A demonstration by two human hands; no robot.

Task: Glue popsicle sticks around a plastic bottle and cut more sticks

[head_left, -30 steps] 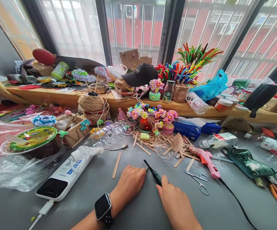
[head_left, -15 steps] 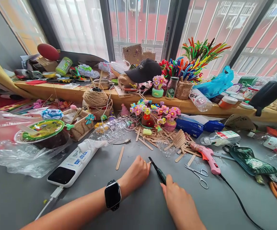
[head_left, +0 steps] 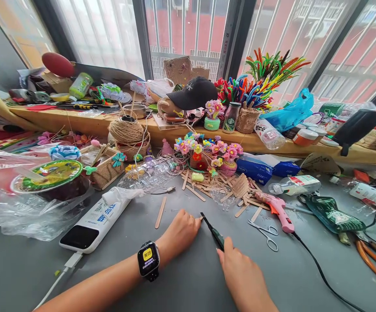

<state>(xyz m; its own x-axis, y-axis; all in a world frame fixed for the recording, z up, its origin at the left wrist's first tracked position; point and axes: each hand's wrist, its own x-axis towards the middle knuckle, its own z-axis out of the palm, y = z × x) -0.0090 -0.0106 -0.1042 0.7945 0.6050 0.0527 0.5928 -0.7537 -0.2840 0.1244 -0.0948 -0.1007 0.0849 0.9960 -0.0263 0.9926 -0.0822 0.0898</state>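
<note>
Low over the grey table, my left hand (head_left: 182, 229) is closed, with a small pale end of a wooden craft stick (head_left: 201, 218) poking out past its fingertips. The rest of that stick is hidden by the fingers. My right hand (head_left: 244, 271) wraps round the dark green handle of a utility knife (head_left: 215, 234). Its black blade points up and left, and the tip is right beside the stick's end; whether they touch I cannot tell. A smartwatch (head_left: 148, 260) with a lit screen is on my left wrist. Another craft stick (head_left: 160, 212) lies flat beyond my left hand.
Small scissors (head_left: 266, 234) and a pink glue gun (head_left: 280, 212) with its cord lie to the right. A pile of craft sticks (head_left: 220, 184) is behind the hands. At left are a white charging device (head_left: 97, 221) and a lidded bowl (head_left: 51, 177) in plastic.
The watch screen has lit up. The whole view has shifted slightly, while both hands keep nearly the same grip and place, with the blade still by the stick's end.
</note>
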